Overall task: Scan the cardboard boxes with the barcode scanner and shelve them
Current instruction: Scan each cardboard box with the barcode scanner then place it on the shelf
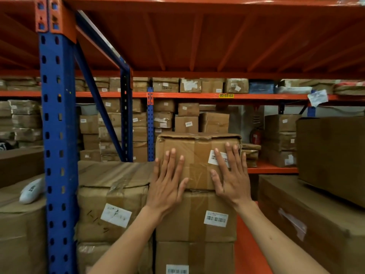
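Your left hand [167,182] and right hand [231,175] lie flat against the front face of the top box [197,155], fingers straight and spread, the right one partly covering its barcode label [214,157]. That box sits on a stack of boxes [195,216] on the orange shelf [245,244], just right of the blue post [57,155]. A white scanner [32,191] lies on a box [19,224] at the far left, well apart from your hands.

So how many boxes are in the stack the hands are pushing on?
3 in view. The top box has both hands flat on its front, the middle box sits under it, and the bottom box runs off the frame; more may lie below.
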Demonstrator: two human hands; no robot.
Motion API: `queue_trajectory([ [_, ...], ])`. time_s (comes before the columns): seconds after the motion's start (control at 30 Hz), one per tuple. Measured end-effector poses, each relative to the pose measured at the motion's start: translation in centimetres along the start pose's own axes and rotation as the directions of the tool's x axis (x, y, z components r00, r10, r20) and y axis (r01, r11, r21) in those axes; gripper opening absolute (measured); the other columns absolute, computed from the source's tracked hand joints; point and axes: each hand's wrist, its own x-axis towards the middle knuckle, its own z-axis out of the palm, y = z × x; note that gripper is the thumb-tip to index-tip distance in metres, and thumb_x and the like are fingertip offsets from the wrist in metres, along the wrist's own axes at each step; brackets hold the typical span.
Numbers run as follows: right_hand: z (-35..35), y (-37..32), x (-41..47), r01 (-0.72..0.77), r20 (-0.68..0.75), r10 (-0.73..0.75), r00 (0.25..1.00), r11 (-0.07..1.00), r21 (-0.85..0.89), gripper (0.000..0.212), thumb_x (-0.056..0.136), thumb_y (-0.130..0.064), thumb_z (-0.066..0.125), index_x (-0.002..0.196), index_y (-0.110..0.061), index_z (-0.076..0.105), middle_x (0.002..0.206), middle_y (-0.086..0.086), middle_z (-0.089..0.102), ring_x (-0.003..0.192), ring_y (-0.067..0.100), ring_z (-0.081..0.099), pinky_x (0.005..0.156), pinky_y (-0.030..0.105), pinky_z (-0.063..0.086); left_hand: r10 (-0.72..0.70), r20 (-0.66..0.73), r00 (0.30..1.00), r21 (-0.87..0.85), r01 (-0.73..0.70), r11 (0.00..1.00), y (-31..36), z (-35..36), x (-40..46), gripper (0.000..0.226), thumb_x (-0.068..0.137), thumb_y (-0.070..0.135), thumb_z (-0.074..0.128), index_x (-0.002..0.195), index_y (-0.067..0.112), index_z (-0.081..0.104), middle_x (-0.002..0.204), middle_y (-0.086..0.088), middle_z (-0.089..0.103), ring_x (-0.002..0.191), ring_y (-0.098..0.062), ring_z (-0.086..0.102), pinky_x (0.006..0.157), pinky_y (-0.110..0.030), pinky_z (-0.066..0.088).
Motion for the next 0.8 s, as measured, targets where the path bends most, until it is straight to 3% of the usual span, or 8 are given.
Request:
queue_trajectory([
  [0.13,-0.1,-0.2,-0.2,-0.021,0.038,0.022,0.999,0.999,-0.026,0.065,0.101,-0.045,0.043,0.16,-0.018,0.033,0.17,0.014,0.014,0.157,0.036,0.011,0.123,0.062,0.015,0.008,-0.001,1.0,-0.015,-0.008,1.0,0.2,0.2,-0.2,0.067,0.104,0.045,0.023,0.159,0.007,0.014,0.167,-0.019,0.0,0.154,-0.033,0.003,0.124,-0.056,0.004],
  [0.3,-1.4,-1.0,-0.5,-0.073,0.196,0.087,0.977,0.994,-0.08,0.068,0.106,-0.044,0.039,0.165,-0.023,0.014,0.172,0.009,-0.004,0.159,0.031,-0.005,0.126,0.058,0.006,-0.017,0.014,1.0,-0.035,0.017,0.999,0.4,0.2,-0.6,0.067,0.104,0.044,0.022,0.158,0.005,0.015,0.166,-0.021,0.001,0.154,-0.035,0.005,0.123,-0.057,0.007],
  [0.57,-4.6,-2.1,-5.1,-0.177,0.443,0.159,0.882,0.984,-0.002,0.076,0.106,-0.044,0.038,0.165,-0.023,-0.005,0.17,0.0,-0.022,0.156,0.019,-0.023,0.126,0.051,-0.008,-0.119,0.093,0.988,-0.218,0.137,0.966,5.1,1.0,-8.4,0.073,0.101,0.037,0.042,0.158,0.002,0.012,0.166,-0.022,-0.005,0.154,-0.035,-0.001,0.123,-0.056,0.008],
  [0.67,-6.9,-2.1,-6.9,-0.257,0.501,0.182,0.846,0.963,0.085,0.078,0.101,-0.043,0.047,0.165,-0.017,0.01,0.173,0.001,-0.006,0.158,0.016,-0.011,0.128,0.042,-0.004,-0.145,0.154,0.977,-0.333,0.189,0.924,8.4,0.9,-11.9,0.069,0.101,0.035,0.04,0.157,0.0,0.018,0.166,-0.022,0.001,0.154,-0.036,0.001,0.125,-0.05,0.006],
  [0.73,-9.0,-1.8,-9.1,-0.317,0.522,0.21,0.827,0.94,0.124,0.079,0.098,-0.042,0.057,0.163,-0.014,0.02,0.171,0.003,0.013,0.158,0.016,0.005,0.129,0.037,0.005,-0.158,0.21,0.965,-0.402,0.232,0.886,11.4,0.9,-14.0,0.063,0.099,0.034,0.041,0.15,-0.003,0.035,0.162,-0.024,0.02,0.151,-0.038,0.02,0.123,-0.049,0.02],
  [0.8,-11.6,-0.9,-12.2,-0.37,0.566,0.239,0.789,0.92,0.128,0.08,0.095,-0.042,0.062,0.161,-0.013,0.027,0.168,0.006,0.026,0.156,0.018,0.018,0.127,0.03,0.012,-0.214,0.299,0.93,-0.468,0.339,0.816,15.0,0.5,-15.8,0.058,0.095,0.035,0.045,0.137,-0.005,0.05,0.148,-0.024,0.045,0.136,-0.04,0.045,0.113,-0.049,0.04],
])
